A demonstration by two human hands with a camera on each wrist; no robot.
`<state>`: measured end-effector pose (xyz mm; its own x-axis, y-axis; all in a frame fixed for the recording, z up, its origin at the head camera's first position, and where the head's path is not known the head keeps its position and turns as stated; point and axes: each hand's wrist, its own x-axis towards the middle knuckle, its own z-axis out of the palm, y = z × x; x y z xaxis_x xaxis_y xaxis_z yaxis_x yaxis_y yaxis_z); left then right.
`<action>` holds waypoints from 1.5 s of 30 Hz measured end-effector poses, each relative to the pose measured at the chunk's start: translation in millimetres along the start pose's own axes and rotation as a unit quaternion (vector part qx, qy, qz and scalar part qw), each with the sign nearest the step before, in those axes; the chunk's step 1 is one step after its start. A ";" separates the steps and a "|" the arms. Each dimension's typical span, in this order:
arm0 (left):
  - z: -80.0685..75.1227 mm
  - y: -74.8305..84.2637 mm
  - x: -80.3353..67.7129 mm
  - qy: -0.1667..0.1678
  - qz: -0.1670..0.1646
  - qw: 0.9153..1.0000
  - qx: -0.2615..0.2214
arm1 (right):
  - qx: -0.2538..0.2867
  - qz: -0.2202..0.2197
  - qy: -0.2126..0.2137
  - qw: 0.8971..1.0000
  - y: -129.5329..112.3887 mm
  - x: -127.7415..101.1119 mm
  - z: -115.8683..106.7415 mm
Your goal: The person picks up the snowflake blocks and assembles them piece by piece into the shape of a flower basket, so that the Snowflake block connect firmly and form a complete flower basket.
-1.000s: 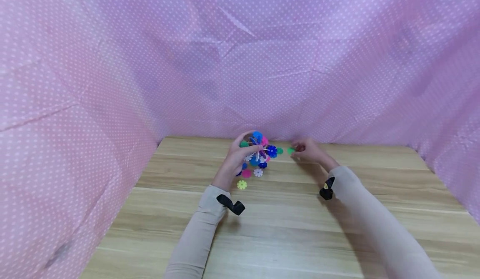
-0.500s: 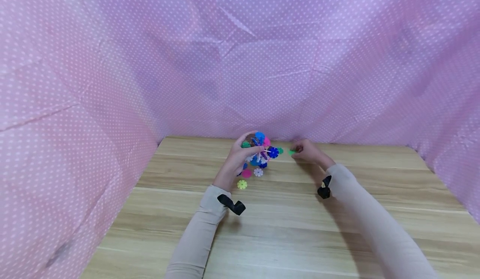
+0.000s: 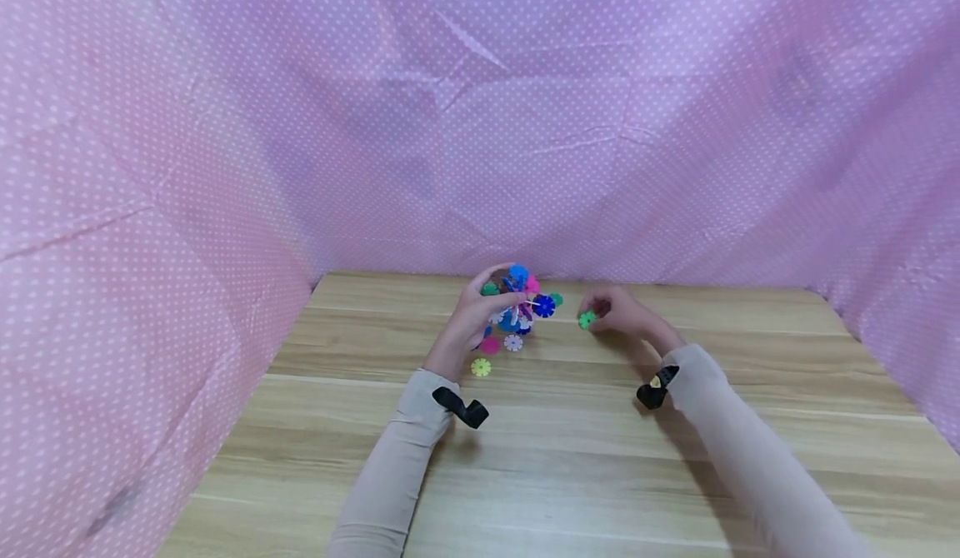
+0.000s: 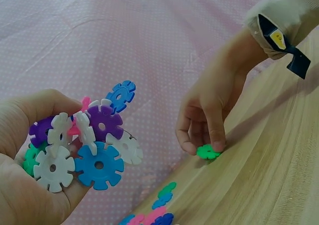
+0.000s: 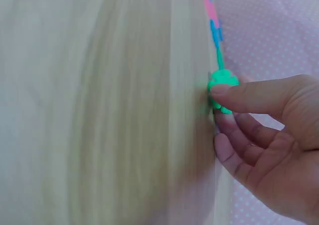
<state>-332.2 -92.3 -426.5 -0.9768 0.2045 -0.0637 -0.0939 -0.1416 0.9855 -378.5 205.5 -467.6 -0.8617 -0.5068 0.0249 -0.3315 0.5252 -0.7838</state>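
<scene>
The left hand curls its fingers round the disc cluster, held above the table. Right of the cluster, the right hand pinches a green disc on the table.

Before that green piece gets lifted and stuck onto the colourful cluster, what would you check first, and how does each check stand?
1. Right hand has the green piece: ok, fingertips pinch it.
2. Piece is off the table: not ok, it rests against the wood.
3. Left hand grips the cluster firmly: ok, fingers curl round it.
4. A free slot faces the right hand: cannot tell.
5. Path between piece and cluster is open: ok, nothing lies between them in the head view.
6. Loose pieces out of the way: ok, they lie under the cluster.
</scene>
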 end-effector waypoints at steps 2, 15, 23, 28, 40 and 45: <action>0.0 -0.4 0.1 0.003 -0.006 1.000 -0.002 | 0.019 0.007 0.003 1.000 0.2 -2.3 1.6; 2.4 -2.7 -0.5 0.018 -0.013 1.000 -0.008 | 0.243 0.036 0.113 0.963 -66.5 -3.2 7.3; 3.5 -3.3 1.9 0.019 -0.019 1.000 0.005 | 0.258 -0.013 0.193 0.947 -98.1 -0.5 25.4; 1.5 -2.5 3.9 0.031 -0.020 0.999 0.024 | 0.237 -0.044 0.210 0.948 -101.0 3.6 35.2; 2.5 -2.4 6.8 0.035 -0.018 0.999 0.027 | 0.134 -0.051 0.240 0.960 -106.1 5.3 44.1; 4.6 -2.9 8.7 0.033 -0.015 0.999 0.033 | 0.127 -0.034 0.233 0.963 -120.6 1.4 42.6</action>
<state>-339.5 -85.7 -429.1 -0.9846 0.1426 -0.1011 -0.1123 -0.0725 0.9910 -323.3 112.3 -399.5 -0.9397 -0.1408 0.3116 -0.3399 0.2872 -0.8955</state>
